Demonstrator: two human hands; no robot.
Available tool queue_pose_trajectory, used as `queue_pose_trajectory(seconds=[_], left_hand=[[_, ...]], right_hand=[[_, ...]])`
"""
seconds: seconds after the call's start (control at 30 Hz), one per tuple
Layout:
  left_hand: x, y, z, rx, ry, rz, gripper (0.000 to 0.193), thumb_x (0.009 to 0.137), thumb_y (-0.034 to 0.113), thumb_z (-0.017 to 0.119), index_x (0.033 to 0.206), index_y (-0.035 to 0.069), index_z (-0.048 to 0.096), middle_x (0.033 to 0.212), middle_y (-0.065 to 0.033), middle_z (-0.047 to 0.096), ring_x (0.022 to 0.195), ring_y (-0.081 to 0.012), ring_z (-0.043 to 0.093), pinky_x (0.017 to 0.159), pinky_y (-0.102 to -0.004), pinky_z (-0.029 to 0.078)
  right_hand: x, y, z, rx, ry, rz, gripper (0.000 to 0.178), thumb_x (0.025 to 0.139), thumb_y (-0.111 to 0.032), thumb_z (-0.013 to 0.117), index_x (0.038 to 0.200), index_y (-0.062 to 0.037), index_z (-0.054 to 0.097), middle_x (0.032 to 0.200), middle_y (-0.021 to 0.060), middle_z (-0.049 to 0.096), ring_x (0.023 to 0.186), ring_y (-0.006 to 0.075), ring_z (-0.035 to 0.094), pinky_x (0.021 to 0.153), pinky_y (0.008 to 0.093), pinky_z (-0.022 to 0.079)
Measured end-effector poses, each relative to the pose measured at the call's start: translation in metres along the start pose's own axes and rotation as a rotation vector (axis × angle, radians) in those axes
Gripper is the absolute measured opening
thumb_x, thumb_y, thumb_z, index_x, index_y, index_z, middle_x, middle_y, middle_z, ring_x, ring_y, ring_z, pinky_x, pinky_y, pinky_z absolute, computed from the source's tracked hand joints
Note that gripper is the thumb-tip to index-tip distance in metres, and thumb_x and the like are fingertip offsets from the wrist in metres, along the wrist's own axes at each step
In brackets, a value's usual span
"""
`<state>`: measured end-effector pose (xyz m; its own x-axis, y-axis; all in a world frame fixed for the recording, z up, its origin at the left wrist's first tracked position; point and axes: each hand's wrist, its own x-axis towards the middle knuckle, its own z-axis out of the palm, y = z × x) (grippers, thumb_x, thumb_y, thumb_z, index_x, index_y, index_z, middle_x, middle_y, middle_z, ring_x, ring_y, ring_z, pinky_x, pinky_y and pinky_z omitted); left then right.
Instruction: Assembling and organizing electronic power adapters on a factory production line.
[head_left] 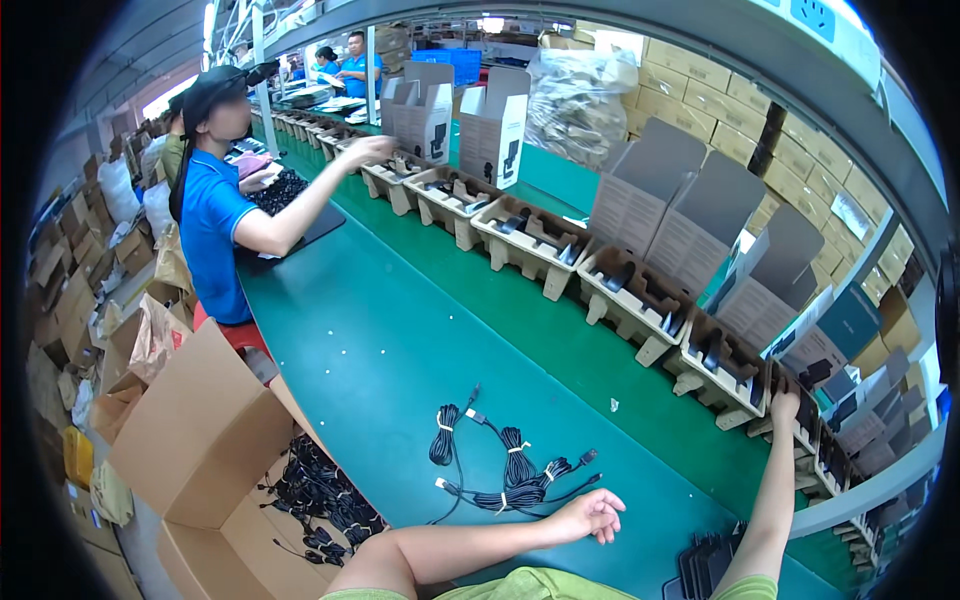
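Note:
My left hand [588, 517] hovers over the green table with its fingers loosely curled and slightly apart, and nothing shows in it. Just beyond it lie several coiled black cables [515, 465], each bound with a pale tie. My right hand [785, 403] reaches to the far right, into a moulded pulp tray [808, 440] in the row. Its fingertips are hidden among the tray's dark contents, so what they hold, if anything, does not show. Next to it stands another pulp tray [722, 375] with black parts inside.
A line of pulp trays [535, 250] runs along the green belt [520, 305], with open printed boxes [635, 200] behind. An open carton [225, 500] of black cables stands at left. Flat black pieces [700, 565] lie near my right arm. A co-worker [215, 215] in blue reaches over the trays.

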<state>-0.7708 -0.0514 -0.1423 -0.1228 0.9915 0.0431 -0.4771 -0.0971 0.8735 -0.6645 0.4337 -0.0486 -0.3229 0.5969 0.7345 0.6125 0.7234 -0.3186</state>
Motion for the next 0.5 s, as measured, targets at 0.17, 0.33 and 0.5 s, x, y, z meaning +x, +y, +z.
queue_pose_trajectory(seconds=[0.17, 0.33, 0.5], left_hand=[[-0.002, 0.004, 0.000, 0.017, 0.014, -0.016, 0.022, 0.089, 0.006, 0.043, 0.110, 0.002, 0.042, 0.087, -0.0079, 0.054, 0.073, -0.0136, 0.057, 0.063, -0.0246, 0.047], [-0.005, 0.005, -0.002, 0.009, 0.021, -0.033, 0.021, 0.090, 0.007, 0.043, 0.110, 0.001, 0.042, 0.087, -0.0082, 0.054, 0.073, -0.0140, 0.057, 0.063, -0.0249, 0.048], [-0.005, 0.006, -0.006, 0.035, 0.021, -0.030, 0.021, 0.090, 0.008, 0.044, 0.110, 0.002, 0.042, 0.087, -0.0088, 0.055, 0.072, -0.0145, 0.058, 0.064, -0.0250, 0.048]], right_hand=[[-0.043, -0.041, -0.029, -0.091, 0.017, 0.026, 0.027, 0.086, -0.021, 0.048, 0.100, 0.0002, 0.058, 0.097, 0.0241, 0.057, 0.090, 0.0389, 0.054, 0.079, 0.0419, 0.042], [-0.055, -0.078, -0.044, -0.134, -0.147, -0.014, 0.036, 0.087, -0.030, 0.046, 0.103, 0.0007, 0.058, 0.103, 0.0209, 0.057, 0.106, 0.0341, 0.048, 0.093, 0.0416, 0.035], [-0.029, -0.091, -0.071, -0.285, -0.543, 0.010, 0.040, 0.088, -0.037, 0.041, 0.097, -0.0033, 0.062, 0.106, 0.0142, 0.058, 0.111, 0.0305, 0.046, 0.098, 0.0481, 0.027]])
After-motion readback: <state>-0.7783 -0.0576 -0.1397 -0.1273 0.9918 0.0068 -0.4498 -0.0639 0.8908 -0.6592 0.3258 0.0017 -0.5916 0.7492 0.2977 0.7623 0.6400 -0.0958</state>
